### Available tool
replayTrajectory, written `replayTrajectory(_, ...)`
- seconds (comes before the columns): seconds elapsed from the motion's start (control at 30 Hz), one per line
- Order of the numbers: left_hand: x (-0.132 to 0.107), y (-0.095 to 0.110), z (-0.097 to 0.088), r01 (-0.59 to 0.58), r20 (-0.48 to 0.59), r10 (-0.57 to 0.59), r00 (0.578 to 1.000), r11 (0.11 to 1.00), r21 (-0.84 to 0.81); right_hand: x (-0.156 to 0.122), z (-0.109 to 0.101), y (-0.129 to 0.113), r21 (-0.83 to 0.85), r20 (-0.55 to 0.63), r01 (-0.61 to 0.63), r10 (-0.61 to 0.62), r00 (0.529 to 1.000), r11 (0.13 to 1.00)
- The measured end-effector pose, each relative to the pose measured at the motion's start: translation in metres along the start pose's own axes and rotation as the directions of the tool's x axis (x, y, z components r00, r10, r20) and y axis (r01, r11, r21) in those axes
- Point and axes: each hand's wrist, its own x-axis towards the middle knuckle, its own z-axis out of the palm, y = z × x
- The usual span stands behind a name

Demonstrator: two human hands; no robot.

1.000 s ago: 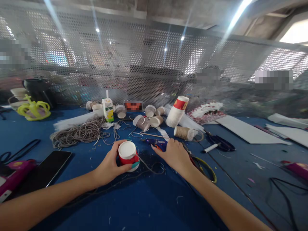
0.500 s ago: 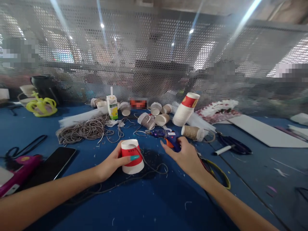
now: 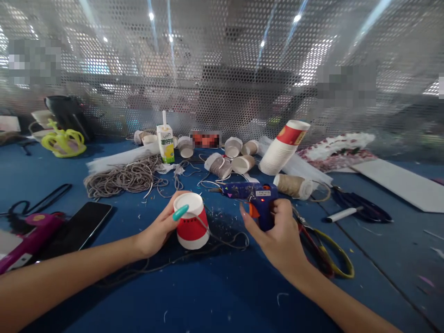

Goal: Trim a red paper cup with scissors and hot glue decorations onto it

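Note:
My left hand [image 3: 157, 236] is closed around a red and white paper cup [image 3: 194, 231] that stands upside down, the thumb pressing at the edge of its base. A thin grey cord [image 3: 227, 243] runs from the cup's base down its side and onto the table. My right hand [image 3: 277, 236] has its fingers wrapped around the handle of a blue hot glue gun [image 3: 248, 192] with an orange trigger. The nozzle points left, beyond the cup and apart from it. Whether the gun touches the table I cannot tell.
Behind lie a heap of grey cord [image 3: 126, 178], a juice carton [image 3: 165, 143], several cord-wrapped cups and a leaning stack of paper cups [image 3: 282, 148]. Scissors [image 3: 333, 254] lie beside my right wrist. A phone [image 3: 83, 226] and a magenta glue gun [image 3: 38, 236] are at left.
My left thumb has moved from the cup's side up to its base edge. My right hand has closed further around the glue gun's handle. The view has shifted slightly.

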Motion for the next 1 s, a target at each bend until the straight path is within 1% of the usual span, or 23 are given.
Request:
replayTrajectory(0.07,0.002,0.002,0.001,0.034,-0.012,-0.034,0.999,0.999,0.011,0.001,0.001,0.001,-0.001,-0.012,-0.001,0.001,1.000,1.000)
replayTrajectory(0.17,0.004,0.008,0.006,0.101,-0.018,-0.099,0.995,0.985,0.142,-0.001,0.002,-0.001,0.013,-0.025,-0.022,0.022,0.999,1.000)
replayTrajectory(0.23,0.004,0.011,0.009,0.111,-0.011,-0.111,0.994,0.971,0.210,-0.003,0.002,-0.003,0.043,-0.008,-0.034,0.035,0.999,0.999)
replayTrajectory(0.3,0.004,0.013,0.011,0.104,-0.011,-0.104,0.994,0.966,0.237,-0.005,0.002,-0.003,0.088,0.012,-0.030,0.029,1.000,0.996)
replayTrajectory(0.43,0.004,0.014,0.011,0.106,-0.039,-0.099,0.994,0.960,0.260,-0.008,0.004,0.000,0.122,-0.023,0.016,-0.014,1.000,0.992)
replayTrajectory(0.63,0.004,0.013,0.010,0.121,-0.043,-0.114,0.993,0.960,0.253,-0.007,0.004,0.002,0.070,-0.094,0.116,-0.109,0.990,0.991)
replayTrajectory(0.7,0.004,0.013,0.010,0.133,-0.044,-0.126,0.991,0.958,0.252,-0.006,0.003,-0.001,0.070,-0.090,0.106,-0.099,0.991,0.992)
replayTrajectory(0.83,0.004,0.014,0.011,0.156,-0.040,-0.151,0.988,0.956,0.248,-0.007,0.000,-0.007,0.065,-0.102,0.036,-0.029,0.994,0.997)
replayTrajectory(0.9,0.004,0.014,0.012,0.162,-0.032,-0.159,0.987,0.960,0.227,-0.008,0.000,-0.008,0.060,-0.113,0.049,-0.041,0.993,0.997)
replayTrajectory(1.0,0.004,0.013,0.012,0.171,-0.019,-0.170,0.985,0.965,0.198,-0.009,0.001,-0.006,0.078,-0.086,0.098,-0.091,0.992,0.992)
